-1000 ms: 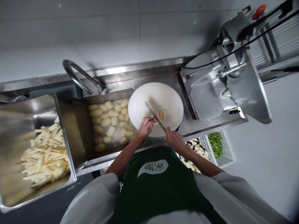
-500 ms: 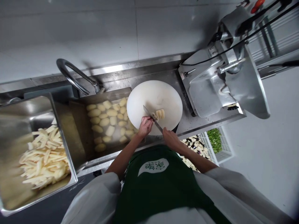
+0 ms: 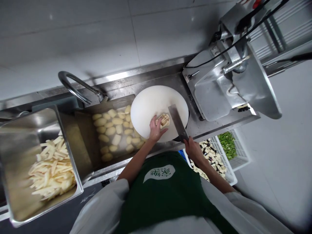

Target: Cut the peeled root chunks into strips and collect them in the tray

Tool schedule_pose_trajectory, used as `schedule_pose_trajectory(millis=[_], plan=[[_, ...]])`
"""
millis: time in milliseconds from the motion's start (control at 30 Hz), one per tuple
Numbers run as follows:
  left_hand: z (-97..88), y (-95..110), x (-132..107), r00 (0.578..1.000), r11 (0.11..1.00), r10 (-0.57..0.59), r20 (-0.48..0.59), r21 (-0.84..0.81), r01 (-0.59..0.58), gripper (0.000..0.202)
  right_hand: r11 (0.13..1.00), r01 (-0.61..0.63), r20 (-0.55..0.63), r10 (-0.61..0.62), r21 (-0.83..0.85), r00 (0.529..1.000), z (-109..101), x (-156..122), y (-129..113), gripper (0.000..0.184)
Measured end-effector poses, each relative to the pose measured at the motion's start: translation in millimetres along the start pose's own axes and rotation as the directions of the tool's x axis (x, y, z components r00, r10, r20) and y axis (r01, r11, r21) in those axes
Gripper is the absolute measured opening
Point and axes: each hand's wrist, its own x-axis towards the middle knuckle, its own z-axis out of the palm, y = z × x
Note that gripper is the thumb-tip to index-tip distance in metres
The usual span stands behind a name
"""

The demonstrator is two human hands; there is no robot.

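On the round white cutting board (image 3: 148,100), a potato cut into sticks (image 3: 165,120) lies in a small bunch. My left hand (image 3: 156,130) curls about the bunch from its left side, thumb and fingers apart with the pieces between them. My right hand (image 3: 193,149) is closed round the handle of a cleaver (image 3: 177,122). Its wide blade rests low over the right part of the board, apart from the sticks and pointing away from me. Whether the blade touches the board I cannot tell.
Left of the board, peeled potatoes (image 3: 117,121) lie in water in a sink (image 3: 84,139) under a curved tap (image 3: 73,87). A steel pan (image 3: 18,143) holds potato sticks. A slicing machine (image 3: 216,94) stands right. Below are crates with cut eggplant (image 3: 214,157) and chopped greens (image 3: 228,145).
The cleaver has moved right, off the potato, and its broad side now shows. My left hand has opened from a tight pinch and come round the cut pieces.
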Motion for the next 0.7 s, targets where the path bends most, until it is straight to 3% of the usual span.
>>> schedule_pose_trajectory(millis=[67, 167, 300, 467, 600, 667, 700], plan=[[5.6, 11.3, 19.2, 0.989, 0.992, -0.052, 0.136, 0.119, 0.036, 0.073, 0.996, -0.072, -0.052, 0.074, 0.051, 0.996, 3.5, -4.6, 17.8, 0.024], [1.5, 18.0, 44.6, 0.942, 0.975, -0.066, 0.328, 0.222, -0.009, 0.073, 0.986, -0.126, -0.078, 0.134, 0.105, 0.988, 14.9, -9.5, 36.7, 0.024], [-28.7, 0.9, 53.0, 0.871, 0.962, -0.079, 0.484, 0.265, -0.06, 0.07, 0.983, -0.1, -0.098, 0.116, 0.154, 0.988, 29.7, -18.0, 48.4, 0.026], [-87.5, -43.9, 41.5, 0.765, 0.924, -0.117, 0.634, 0.351, -0.15, 0.072, 0.992, 0.009, -0.031, -0.006, 0.122, 1.0, 36.2, -23.7, 49.8, 0.028], [-113.6, -57.3, 45.3, 0.632, 0.931, 0.015, 0.775, 0.219, -0.292, 0.081, 0.983, 0.185, 0.088, -0.184, -0.002, 0.979, 39.7, -15.8, 41.7, 0.024], [-118.0, -53.5, 43.2, 0.624, 0.94, 0.04, 0.781, 0.182, -0.288, 0.086, 0.967, 0.244, 0.145, -0.232, -0.067, 0.962, 42.6, -9.9, 34.9, 0.023], [-118.4, -49.9, 38.8, 0.658, 0.947, 0.017, 0.753, 0.199, -0.252, 0.09, 0.961, 0.261, 0.166, -0.244, -0.091, 0.955, 44.3, -7.0, 31.5, 0.023]])
